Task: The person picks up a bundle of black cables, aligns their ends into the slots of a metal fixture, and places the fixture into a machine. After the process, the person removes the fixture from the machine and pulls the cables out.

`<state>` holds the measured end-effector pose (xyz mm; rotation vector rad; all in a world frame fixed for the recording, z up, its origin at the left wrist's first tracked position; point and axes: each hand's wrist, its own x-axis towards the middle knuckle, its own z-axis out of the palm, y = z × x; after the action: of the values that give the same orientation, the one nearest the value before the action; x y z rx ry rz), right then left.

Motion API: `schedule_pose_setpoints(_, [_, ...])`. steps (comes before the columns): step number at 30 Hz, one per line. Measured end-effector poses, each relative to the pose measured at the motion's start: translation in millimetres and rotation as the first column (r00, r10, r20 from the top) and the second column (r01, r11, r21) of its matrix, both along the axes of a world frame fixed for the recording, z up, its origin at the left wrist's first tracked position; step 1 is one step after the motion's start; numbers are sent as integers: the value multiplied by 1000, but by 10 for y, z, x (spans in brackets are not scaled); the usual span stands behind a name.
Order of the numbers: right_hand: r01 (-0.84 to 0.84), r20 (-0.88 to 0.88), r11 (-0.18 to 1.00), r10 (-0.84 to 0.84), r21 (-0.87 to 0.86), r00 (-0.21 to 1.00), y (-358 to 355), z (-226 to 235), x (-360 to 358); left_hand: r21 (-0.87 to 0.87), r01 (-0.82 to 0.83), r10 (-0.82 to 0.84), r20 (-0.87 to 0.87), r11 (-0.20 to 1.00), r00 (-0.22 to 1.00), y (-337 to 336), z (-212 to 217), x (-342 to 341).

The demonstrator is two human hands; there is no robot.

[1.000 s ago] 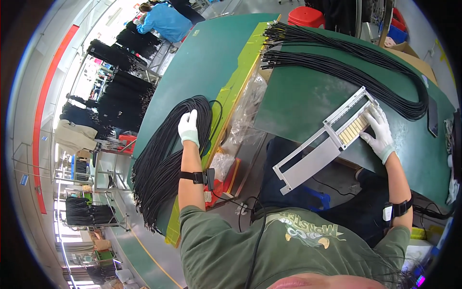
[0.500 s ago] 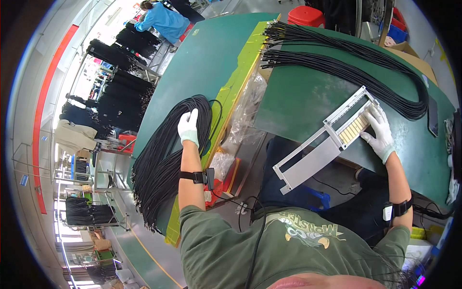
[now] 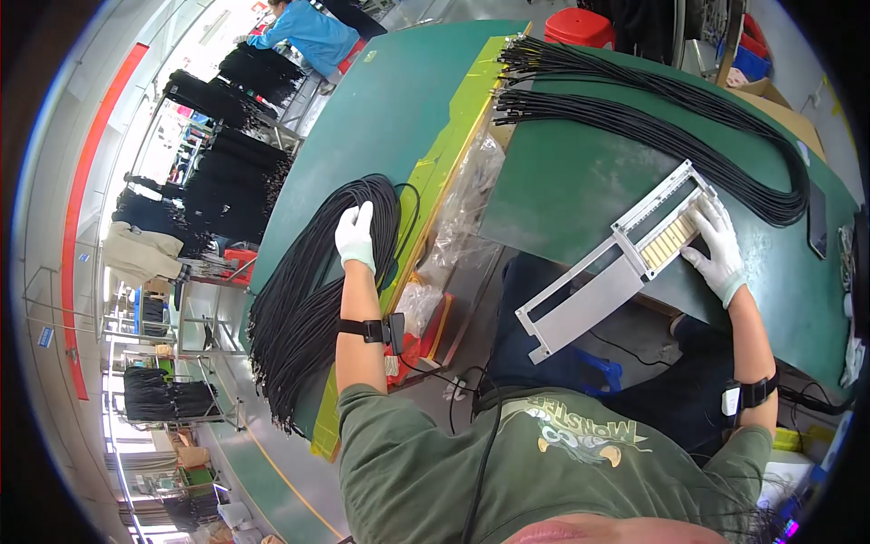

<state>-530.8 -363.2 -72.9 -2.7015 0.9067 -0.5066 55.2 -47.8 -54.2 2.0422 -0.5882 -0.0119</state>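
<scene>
My left hand (image 3: 355, 238), in a white glove, is on a large looped bundle of black cables (image 3: 313, 281) on the left part of the table. Its fingers curl into the upper part of the loop. My right hand (image 3: 718, 254), also gloved, lies over the right end of a long silver metal frame (image 3: 589, 306). Its fingers stretch along a row of gold-coloured blocks (image 3: 666, 245) set in the frame, with the thumb apart. The fingertips partly cover the blocks. The frame slants across the table's near edge, its lower left end jutting over my lap.
A second cable bundle (image 3: 634, 100) bends across the far right, near a dark phone (image 3: 816, 220). Clear plastic bags (image 3: 464, 204) fill the gap between the green tabletops (image 3: 562, 195). A red stool (image 3: 580, 29) stands behind; a person in blue (image 3: 313, 38) is at the far left.
Both my hands, the cables and the metal frame stay practically in place. The view shifts very slightly, and the person in blue at the back has moved a little.
</scene>
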Motion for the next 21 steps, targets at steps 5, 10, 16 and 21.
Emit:
schedule_pose_setpoints(5, [7,-16,1000,-7,12,1000,18,21,18,7,-29,28,23,1000,999,34,-18,60])
schedule_pose_setpoints(10, [-4,-15,1000,4,-4,1000,-17,-29,-23,267,-105,44,225,958,973,-75,312,-106])
schedule_pose_setpoints(16, [-5,-6,1000,5,7,1000,-1,-3,2,206,3,-14,51,979,999,49,348,84])
schedule_pose_setpoints(21, [-6,7,1000,6,0,1000,-19,-30,-28,-56,40,-52,-236,998,970,-62,357,-108])
